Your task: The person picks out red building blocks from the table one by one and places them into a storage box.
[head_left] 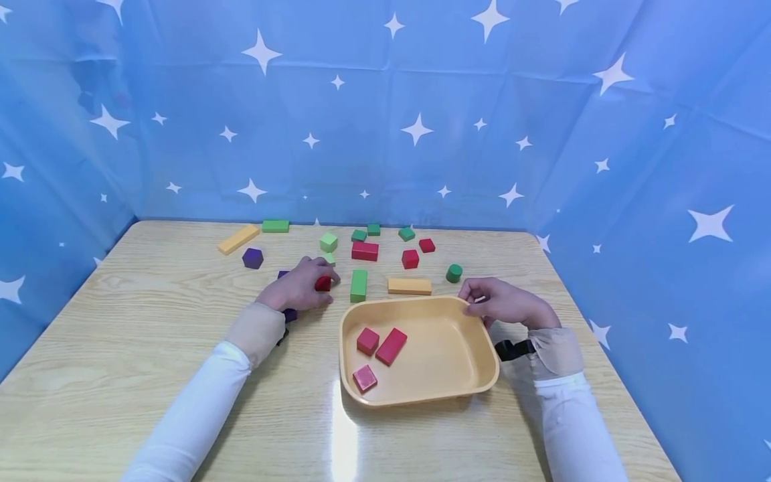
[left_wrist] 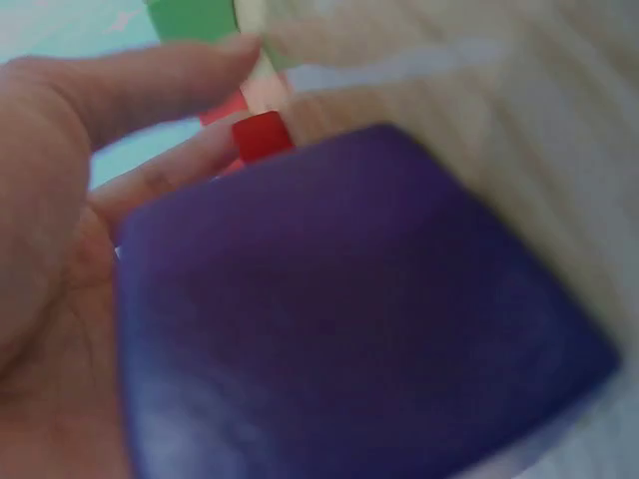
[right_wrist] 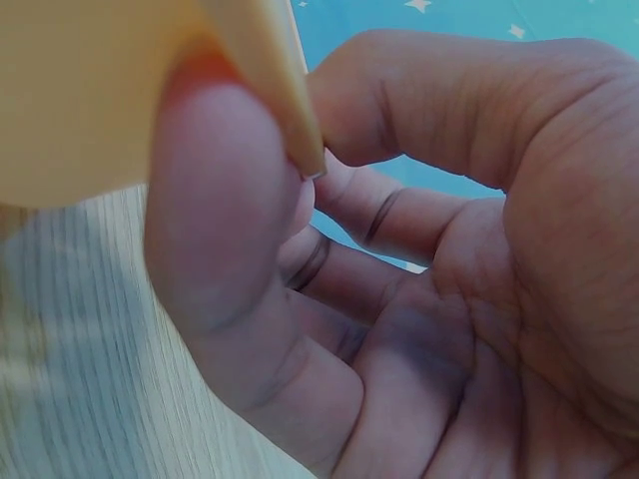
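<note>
My left hand (head_left: 299, 284) reaches low over the table, its thumb and fingers spread about a red block (head_left: 322, 283). In the left wrist view the thumb stands apart from that red block (left_wrist: 263, 136), and a purple block (left_wrist: 349, 309) close to the camera hides part of the hand. Purple blocks (head_left: 290, 314) also peek out beside the hand in the head view. With thumb and fingers, my right hand (head_left: 508, 302) pinches the rim of a tan tray (head_left: 490, 348) at its far right corner. Inside the tray lie a red cuboid (head_left: 391, 347) and two red cubes (head_left: 368, 341).
Behind the tray lie a green cuboid (head_left: 358, 286), an orange cuboid (head_left: 409, 286), a green cylinder (head_left: 454, 273) and a red cuboid (head_left: 365, 252). Further left are a purple block (head_left: 253, 258) and an orange strip (head_left: 238, 239). A blue starred curtain (head_left: 361, 134) borders the table.
</note>
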{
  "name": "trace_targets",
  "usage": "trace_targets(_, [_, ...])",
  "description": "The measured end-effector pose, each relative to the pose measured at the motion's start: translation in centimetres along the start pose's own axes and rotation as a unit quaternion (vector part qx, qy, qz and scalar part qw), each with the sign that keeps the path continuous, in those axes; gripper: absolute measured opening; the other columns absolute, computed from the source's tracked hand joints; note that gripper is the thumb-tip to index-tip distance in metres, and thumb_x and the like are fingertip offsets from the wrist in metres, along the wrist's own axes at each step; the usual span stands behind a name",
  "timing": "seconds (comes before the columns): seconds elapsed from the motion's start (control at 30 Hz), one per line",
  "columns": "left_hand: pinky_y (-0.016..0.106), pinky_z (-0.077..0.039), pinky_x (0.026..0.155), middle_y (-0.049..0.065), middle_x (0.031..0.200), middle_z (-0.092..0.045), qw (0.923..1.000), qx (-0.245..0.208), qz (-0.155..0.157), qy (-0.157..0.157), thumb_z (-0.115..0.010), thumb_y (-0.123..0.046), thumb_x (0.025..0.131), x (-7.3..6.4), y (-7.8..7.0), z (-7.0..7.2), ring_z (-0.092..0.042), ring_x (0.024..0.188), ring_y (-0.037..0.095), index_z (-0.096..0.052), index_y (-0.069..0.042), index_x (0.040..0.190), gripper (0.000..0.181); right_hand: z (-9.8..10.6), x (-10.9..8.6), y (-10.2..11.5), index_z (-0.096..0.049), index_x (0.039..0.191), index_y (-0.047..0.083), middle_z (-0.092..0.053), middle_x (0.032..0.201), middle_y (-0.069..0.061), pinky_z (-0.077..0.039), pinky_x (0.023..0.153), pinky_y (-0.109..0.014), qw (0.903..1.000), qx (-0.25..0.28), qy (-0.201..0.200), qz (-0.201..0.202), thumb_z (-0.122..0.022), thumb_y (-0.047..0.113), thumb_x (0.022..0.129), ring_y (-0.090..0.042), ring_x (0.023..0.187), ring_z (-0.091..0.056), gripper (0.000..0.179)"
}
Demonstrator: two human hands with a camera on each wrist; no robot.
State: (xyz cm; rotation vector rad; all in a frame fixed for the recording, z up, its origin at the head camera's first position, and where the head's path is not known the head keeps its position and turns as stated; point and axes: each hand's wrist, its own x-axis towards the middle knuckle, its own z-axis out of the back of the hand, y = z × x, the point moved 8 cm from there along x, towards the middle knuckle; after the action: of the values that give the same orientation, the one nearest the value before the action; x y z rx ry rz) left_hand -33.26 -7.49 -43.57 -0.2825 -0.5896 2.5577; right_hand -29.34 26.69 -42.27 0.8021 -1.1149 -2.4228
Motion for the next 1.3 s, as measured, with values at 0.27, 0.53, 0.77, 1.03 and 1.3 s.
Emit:
trace_targets(0.27, [0.046, -0.053, 0.096, 0.014, 0.112, -0.066, 0.9976, 0.012, -0.05, -0.047, -0.065, 0.0, 0.092, 0.0, -0.9, 0.3, -0.06, 0.106, 0.032, -0.077, -0.006, 0.105, 0.019, -0.1, -0.3, -0.1, -0.057, 0.11, -0.001, -0.067, 0.101, -0.017, -0.06, 0.062, -0.037, 1.0, -0.003, 0.0, 0.0, -0.063, 0.009, 0.099, -0.018, 0.075, -0.066, 0.017])
trace_targets(0.53, [0.042, -0.054, 0.087, 0.011, 0.099, -0.066, 0.9957, 0.016, -0.065, -0.064, -0.067, 0.003, 0.09, -0.4, -0.9, 0.5, -0.061, 0.092, 0.027, -0.076, -0.004, 0.098, 0.015, -0.2, -0.1, -0.2, -0.057, 0.111, 0.0, -0.067, 0.103, -0.015, -0.061, 0.063, -0.039, 1.0, 0.005, 0.004, -0.006, -0.063, 0.01, 0.099, -0.019, 0.074, -0.066, 0.015])
trace_targets(0.77, [0.04, -0.054, 0.087, 0.012, 0.104, -0.067, 0.996, 0.005, -0.052, -0.072, -0.068, 0.0, 0.09, -0.5, -1.0, 1.5, -0.062, 0.094, 0.026, -0.077, -0.003, 0.103, 0.015, 0.0, -0.1, 0.2, -0.056, 0.111, -0.002, -0.066, 0.101, -0.018, -0.061, 0.062, -0.036, 1.0, 0.001, 0.005, 0.004, -0.063, 0.008, 0.099, -0.019, 0.074, -0.067, 0.017])
trace_targets(1.03, [0.039, -0.059, 0.09, 0.011, 0.107, -0.068, 0.9929, -0.008, -0.077, -0.09, -0.069, 0.0, 0.092, -1.2, -3.7, 3.4, -0.065, 0.097, 0.024, -0.076, -0.003, 0.109, 0.018, 0.1, 0.1, 0.6, -0.056, 0.111, -0.003, -0.066, 0.101, -0.018, -0.061, 0.062, -0.036, 0.9999, 0.001, 0.009, 0.008, -0.062, 0.008, 0.099, -0.018, 0.074, -0.067, 0.017])
trace_targets(1.3, [0.037, -0.062, 0.086, 0.007, 0.105, -0.064, 0.9908, -0.021, -0.094, -0.095, -0.073, -0.003, 0.093, -2.2, -7.3, 3.8, -0.063, 0.093, 0.02, -0.076, -0.006, 0.109, 0.017, -0.1, 0.0, 0.5, -0.057, 0.111, -0.002, -0.067, 0.101, -0.017, -0.061, 0.062, -0.036, 1.0, -0.003, 0.005, 0.006, -0.063, 0.009, 0.099, -0.017, 0.075, -0.067, 0.017])
